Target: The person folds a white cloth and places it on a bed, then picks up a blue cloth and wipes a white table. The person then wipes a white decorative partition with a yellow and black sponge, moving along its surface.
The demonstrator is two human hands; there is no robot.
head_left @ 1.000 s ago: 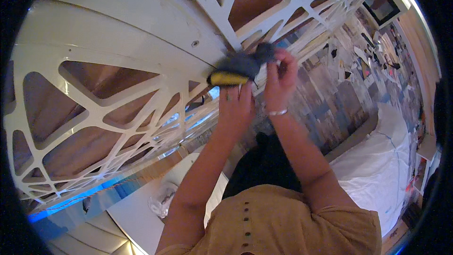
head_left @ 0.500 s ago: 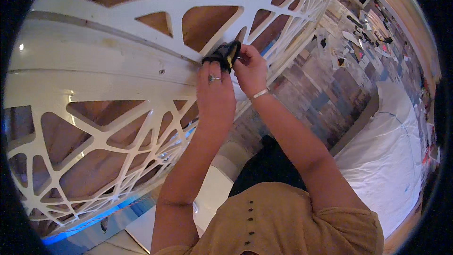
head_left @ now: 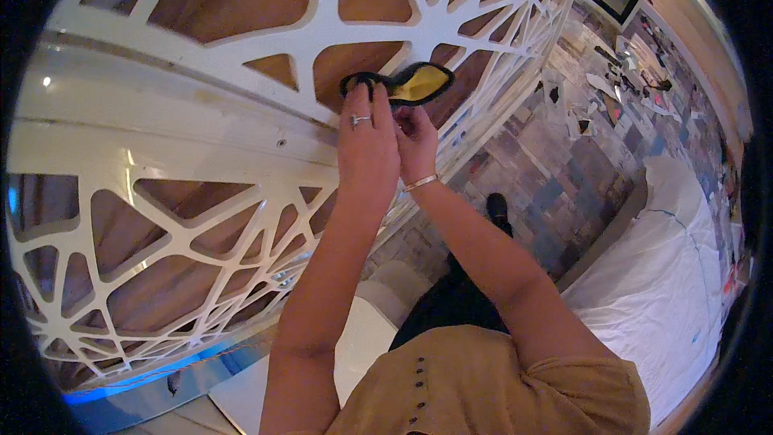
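A flat fabric piece with a black padded rim and a yellow inside point(head_left: 425, 84) lies unfolded before the white lattice panel point(head_left: 366, 31). Its narrow waist and two rounded lobes resemble an eye mask; its exact kind is unclear. My left hand point(head_left: 366, 141), with a ring on one finger, holds the black left lobe beneath its fingertips. Just below the yellow lobe, my right hand point(head_left: 417, 145) is closed in a pinch close to the piece's lower edge. What sits between those fingertips is hidden. The hands are side by side.
A white beam point(head_left: 177, 105) joins the upper panel to a lower lattice panel point(head_left: 181, 238). On the right stands a white-covered cushion or seat point(head_left: 660, 298). Scraps point(head_left: 608, 89) litter the patterned floor point(head_left: 555, 169). My dark shoe point(head_left: 498, 208) shows below.
The folded black piece has opened out, showing its yellow inside and pointing right. My right hand has dropped lower and closer to my left. A shoe has come into view.
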